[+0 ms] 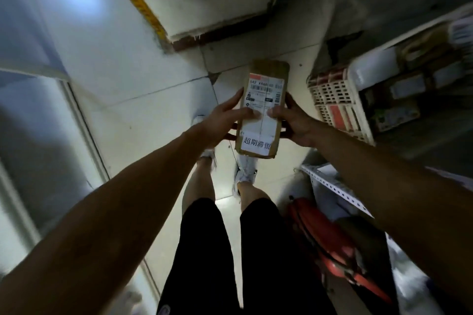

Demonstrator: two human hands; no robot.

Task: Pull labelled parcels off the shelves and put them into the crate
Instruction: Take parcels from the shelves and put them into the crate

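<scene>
I hold a long brown cardboard parcel (pixel 265 100) out in front of me above the floor, label side up. It carries a white shipping label with a barcode and a white slip with printed characters near its close end. My left hand (pixel 220 123) grips its left edge, thumb laid across the label. My right hand (pixel 294 123) grips its right edge, thumb on top as well. A pale lattice crate (pixel 332 100) lies to the right, beside the shelves.
Shelves (pixel 414 77) on the right hold several boxes and parcels. A perforated white shelf post (pixel 332 184) and a red object (pixel 327 240) are at lower right. A glass door (pixel 38 110) runs along the left. My legs and white shoes stand on pale floor tiles.
</scene>
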